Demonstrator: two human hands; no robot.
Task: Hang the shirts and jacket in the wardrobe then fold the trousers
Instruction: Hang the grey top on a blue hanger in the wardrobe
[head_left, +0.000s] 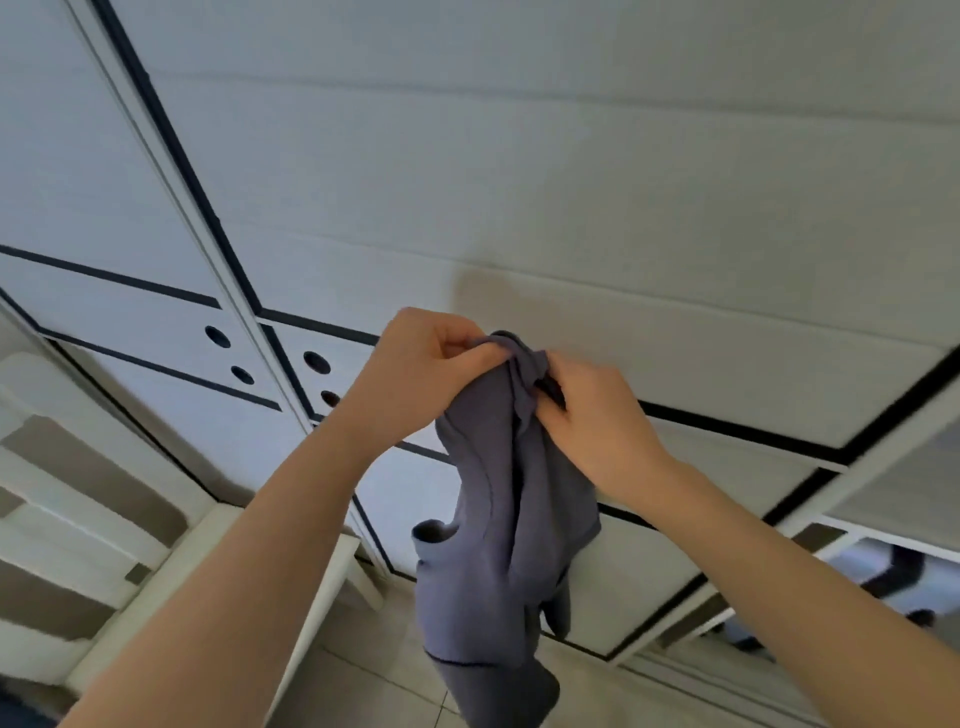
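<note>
Hands meet close together in front of the wardrobe, both on one piece of cloth. The left hand (431, 364) has its fingers curled in and pinches the bunched top of a grey-blue garment (498, 519) between thumb and fingers. The right hand (587, 415), just beside it, grips the same bunch from the other side. Its fingers are folded tight round the cloth and round something small and dark that I cannot make out.

The garment hangs from the two hands in loose folds. A round opening like a sleeve end sits on its left side, and a dark seam runs across near its lower end. Whether it is a shirt is hard to tell.

Behind it stand the white doors of the wardrobe (571, 182), shut and edged with black lines, with four round holes (317, 362) near the door edges. At the lower left is a white slatted piece of furniture (104, 519), and pale floor tiles (374, 675) show below. At the lower right a blurred panel (883, 582) shows dark shapes.
</note>
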